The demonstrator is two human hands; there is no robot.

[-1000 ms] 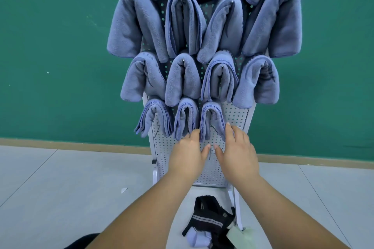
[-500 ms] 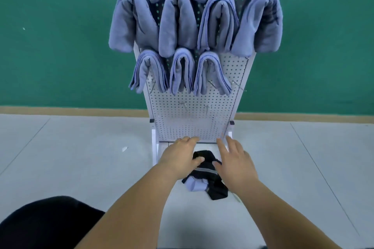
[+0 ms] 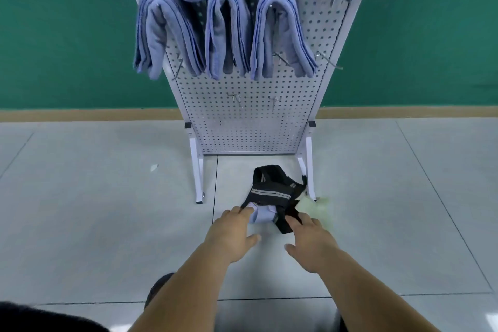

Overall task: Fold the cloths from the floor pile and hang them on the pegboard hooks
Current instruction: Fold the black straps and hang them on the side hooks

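Observation:
A small pile lies on the floor under the pegboard: a black strap-like cloth (image 3: 272, 188) with a grey stripe over a pale blue cloth (image 3: 262, 215). My left hand (image 3: 233, 234) reaches down with fingers extended, its fingertips touching the pale blue cloth's left edge. My right hand (image 3: 310, 240) is spread, fingertips at the black cloth's near end. Neither hand holds anything. The white pegboard (image 3: 250, 121) stands behind, with folded blue cloths (image 3: 226, 32) draped over its hooks. Bare hooks (image 3: 330, 60) show at the right and lower down.
The pegboard's white legs (image 3: 198, 178) stand on a pale grey tiled floor (image 3: 94, 210). A pale green scrap (image 3: 318, 206) lies by the right leg. A green wall (image 3: 67, 48) with a wooden skirting is behind. My dark-clothed knee (image 3: 32, 318) is at bottom left.
The view has dropped and closed in on the floor. Both hands moved down from the lowest hung cloths to the floor pile and now touch it.

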